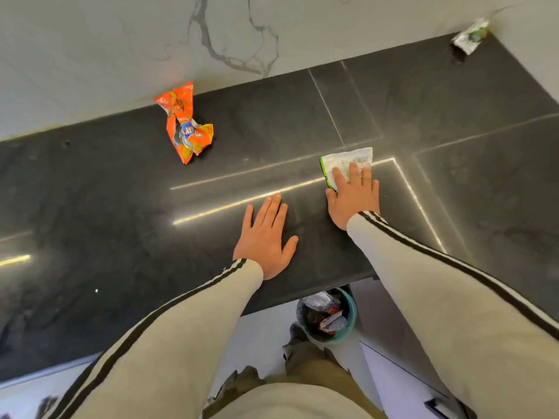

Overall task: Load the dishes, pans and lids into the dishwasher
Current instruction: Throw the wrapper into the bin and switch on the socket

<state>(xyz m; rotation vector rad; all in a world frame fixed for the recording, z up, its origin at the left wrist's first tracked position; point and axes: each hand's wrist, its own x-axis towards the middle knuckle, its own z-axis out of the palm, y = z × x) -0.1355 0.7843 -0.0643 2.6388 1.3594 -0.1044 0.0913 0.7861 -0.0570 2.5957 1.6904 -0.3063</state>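
Right hand [354, 201] lies flat, palm down, fingers [352, 173] straight & close together, fingertips pressing on a white-green wrapper [343, 160]. The heel of the hand sits on the bare tabletop [106, 192]. Fingers not curled, so no grip. Wrapper lies flat on the tabletop, sticking out ahead of the fingertips & a bit to the thumb side.

Left hand [266, 237] is just beside, to the left & slightly nearer the body. It's also palm down on the tabletop, fingers straight, thumb spread toward the right hand, holding nothing. The 2 hands are apart, not touching. Where the dishes, pans, lids are: can't tell from this view.

Orange wrapper [184, 125], crumpled, lies well ahead & left of the left hand, near the wall [242, 31] at the back of the tabletop. Silver-green wrapper [470, 36], crumpled, sits far ahead & right of the right hand, in the back corner by the wall.

Tabletop is dark & glossy, w/ thin bright light streaks running by the hands. Wall is white marble w/ grey veins.

Below the near tabletop edge, btwn the forearms, a bin [353, 316] w/ teal rim & dark liner has wrappers inside. Sleeves [181, 328] are beige w/ dark stripes along the arm.
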